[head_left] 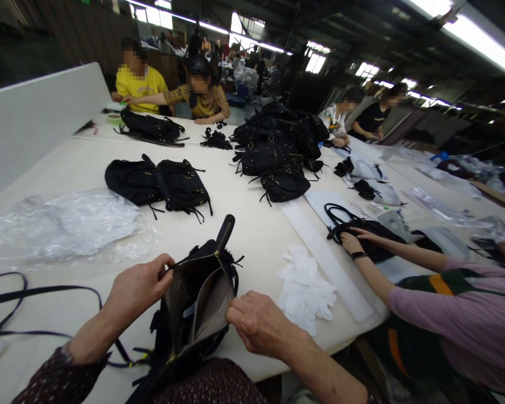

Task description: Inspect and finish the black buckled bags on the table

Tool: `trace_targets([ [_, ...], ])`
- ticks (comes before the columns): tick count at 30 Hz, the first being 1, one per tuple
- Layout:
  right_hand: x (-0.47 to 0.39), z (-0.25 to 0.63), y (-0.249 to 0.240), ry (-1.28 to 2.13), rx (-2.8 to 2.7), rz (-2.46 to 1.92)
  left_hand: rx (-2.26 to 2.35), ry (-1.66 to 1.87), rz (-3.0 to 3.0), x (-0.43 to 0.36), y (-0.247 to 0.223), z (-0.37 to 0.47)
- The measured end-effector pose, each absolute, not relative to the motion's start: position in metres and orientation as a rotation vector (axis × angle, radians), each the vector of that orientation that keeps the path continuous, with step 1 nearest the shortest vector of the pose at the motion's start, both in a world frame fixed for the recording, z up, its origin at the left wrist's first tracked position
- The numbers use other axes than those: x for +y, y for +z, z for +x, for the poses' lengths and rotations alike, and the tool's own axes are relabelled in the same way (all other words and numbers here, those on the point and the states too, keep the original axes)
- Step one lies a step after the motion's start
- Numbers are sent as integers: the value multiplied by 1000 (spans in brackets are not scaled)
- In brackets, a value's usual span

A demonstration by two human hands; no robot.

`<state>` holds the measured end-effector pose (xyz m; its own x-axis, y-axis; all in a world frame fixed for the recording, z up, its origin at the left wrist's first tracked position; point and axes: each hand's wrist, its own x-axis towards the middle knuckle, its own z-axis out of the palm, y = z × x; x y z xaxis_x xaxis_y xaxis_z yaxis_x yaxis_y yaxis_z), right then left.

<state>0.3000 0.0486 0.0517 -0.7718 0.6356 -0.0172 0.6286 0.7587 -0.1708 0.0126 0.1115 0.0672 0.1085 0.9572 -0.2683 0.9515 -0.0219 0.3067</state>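
I see the black bag point(193, 303) at bench point(256, 224) edge w/ mouth pulled wide: left hand point(137, 289) fingers pinching zipper rim, right hand point(256, 322) pinching the lining, so inside shows. White gloves point(305, 289) just beside.

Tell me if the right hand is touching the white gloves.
Apart. The head view shows the right hand gripping the open bag's lining, with bare table between it and the gloves.

Bright ceiling strip lights point(480, 39) glare overhead, the hall behind dim, edges bent by wide-angle distortion.
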Motion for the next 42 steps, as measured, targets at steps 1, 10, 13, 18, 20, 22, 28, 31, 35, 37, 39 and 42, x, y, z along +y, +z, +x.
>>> trace_targets([
  [1, 49, 299, 50, 260, -2877, -1057, 1817, 65, 1970, 111, 66, 15],
  [10, 72, 246, 26, 465, -2476, -1101, 1288, 395, 1530, 96, 29, 34],
  [13, 73, 239, 22, 528, -2412, -1104, 1293, 341, 1579, 68, 31, 17],
  [18, 72, 237, 20, 535, -2395, -1162, 1581, 217, 1898, 6, 38, -21],
  [20, 73, 234, 20, 522, -2393, -1200, 1620, 123, 1881, -11, 39, -30],
  [22, 74, 230, 20, 506, -2394, -1233, 1661, 11, 1789, -22, 39, -34],
  [28, 75, 222, 23, 454, -2392, -1237, 1728, 43, 1625, -22, 28, -28],
  [31, 66, 223, 32, 401, -2288, -1174, 1543, 252, 1499, -18, 21, -20],
  [35, 35, 219, 39, 445, -2293, -1091, 1386, 390, 1359, -18, 16, -7],
  [37, 17, 214, 34, 502, -2366, -1110, 1341, 392, 1316, -19, 16, -1],
  [39, 3, 208, 23, 519, -2428, -1148, 1306, 396, 1289, -20, 16, 5],
  [42, -7, 205, 5, 459, -2462, -1196, 1264, 444, 1284, -22, 15, 12],
])
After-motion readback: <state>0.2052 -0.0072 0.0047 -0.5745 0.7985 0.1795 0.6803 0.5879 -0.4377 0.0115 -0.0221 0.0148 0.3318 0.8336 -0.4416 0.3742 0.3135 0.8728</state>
